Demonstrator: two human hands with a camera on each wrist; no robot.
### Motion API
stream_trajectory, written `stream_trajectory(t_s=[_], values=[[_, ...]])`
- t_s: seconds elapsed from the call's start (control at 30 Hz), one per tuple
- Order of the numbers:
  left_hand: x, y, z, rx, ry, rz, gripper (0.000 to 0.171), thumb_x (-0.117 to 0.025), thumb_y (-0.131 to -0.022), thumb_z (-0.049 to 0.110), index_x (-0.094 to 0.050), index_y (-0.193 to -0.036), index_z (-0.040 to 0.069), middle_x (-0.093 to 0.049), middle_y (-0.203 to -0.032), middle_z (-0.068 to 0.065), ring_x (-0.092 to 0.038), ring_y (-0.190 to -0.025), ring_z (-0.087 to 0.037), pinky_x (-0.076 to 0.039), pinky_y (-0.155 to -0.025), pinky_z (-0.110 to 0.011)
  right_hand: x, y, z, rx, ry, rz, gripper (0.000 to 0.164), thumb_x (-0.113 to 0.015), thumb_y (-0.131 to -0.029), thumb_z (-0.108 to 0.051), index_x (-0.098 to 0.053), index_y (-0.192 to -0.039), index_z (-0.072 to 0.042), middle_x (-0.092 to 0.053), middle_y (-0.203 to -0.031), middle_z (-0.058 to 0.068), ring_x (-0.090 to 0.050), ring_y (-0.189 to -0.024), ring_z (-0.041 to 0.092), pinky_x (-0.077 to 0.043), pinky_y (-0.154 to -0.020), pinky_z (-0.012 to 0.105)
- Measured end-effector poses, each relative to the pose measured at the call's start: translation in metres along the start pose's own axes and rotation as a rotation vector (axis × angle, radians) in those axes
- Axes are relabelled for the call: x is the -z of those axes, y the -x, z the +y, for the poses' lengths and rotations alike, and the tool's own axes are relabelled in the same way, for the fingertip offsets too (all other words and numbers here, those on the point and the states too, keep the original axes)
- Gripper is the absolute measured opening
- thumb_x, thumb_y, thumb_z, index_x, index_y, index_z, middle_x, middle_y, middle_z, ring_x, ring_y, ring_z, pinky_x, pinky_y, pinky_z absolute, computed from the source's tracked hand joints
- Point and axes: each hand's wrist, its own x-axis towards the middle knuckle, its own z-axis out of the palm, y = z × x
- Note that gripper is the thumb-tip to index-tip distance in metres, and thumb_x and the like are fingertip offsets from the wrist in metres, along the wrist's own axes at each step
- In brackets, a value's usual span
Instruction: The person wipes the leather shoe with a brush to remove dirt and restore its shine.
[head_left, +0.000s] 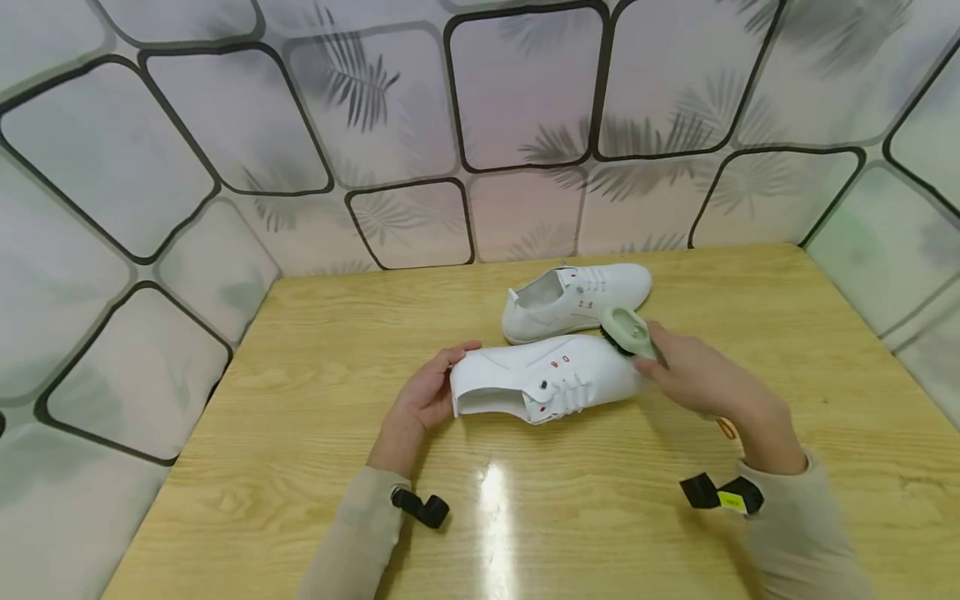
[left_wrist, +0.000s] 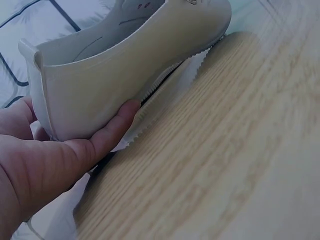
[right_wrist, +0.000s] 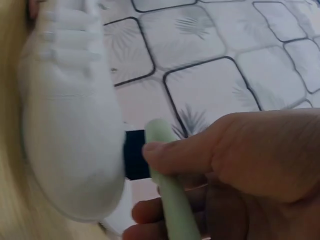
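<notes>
My left hand [head_left: 429,390] grips the heel of a white lace-up shoe [head_left: 517,375], thumb along its near side in the left wrist view. The shoe is tipped so that its opening faces me, its toe pointing right. In my right hand [head_left: 693,375] is a pale green brush [head_left: 628,329] with dark bristles, the fingers curled round its handle. Its bristles [right_wrist: 136,155] meet the far side of the shoe's toe in the right wrist view. Just behind lies a second white shoe [head_left: 615,285], upright on the table, its toe also to the right.
Both shoes are over a wood-grain table [head_left: 337,333]. A patterned backdrop [head_left: 525,92] with dark outlines and leaf prints rises behind the table and along its sides. An orange loop [head_left: 726,428] hangs below the right hand. Each wrist wears a black camera mount [head_left: 422,506].
</notes>
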Motion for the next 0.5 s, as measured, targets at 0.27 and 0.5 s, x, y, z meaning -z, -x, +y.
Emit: stream_trajectory(t_s=[0.27,0.5], values=[[0.002,-0.001,0.000,-0.008,0.003,0.017,0.043,-0.036,-0.108,0.019,-0.038,-0.148,0.003,-0.060,-0.115,-0.003,-0.063,-0.093,-0.012,-0.054,-0.074,-0.023,-0.005,-0.001,-0.011,0.106,-0.020,-0.024,0.065,-0.052,-0.104,-0.022,-0.022,-0.151,0.013,-0.048,-0.138,0.036,-0.052,-0.124,0.043,-0.043,-0.098,0.059],[0.002,-0.002,0.000,-0.012,-0.012,-0.006,0.046,-0.035,-0.107,0.018,-0.035,-0.150,0.002,-0.058,-0.117,-0.004,-0.062,-0.095,-0.012,-0.054,-0.075,-0.024,-0.005,0.001,-0.010,0.096,0.032,0.019,0.061,-0.054,-0.102,-0.016,-0.027,-0.150,0.011,-0.049,-0.138,0.036,-0.050,-0.125,0.048,-0.041,-0.099,0.061]])
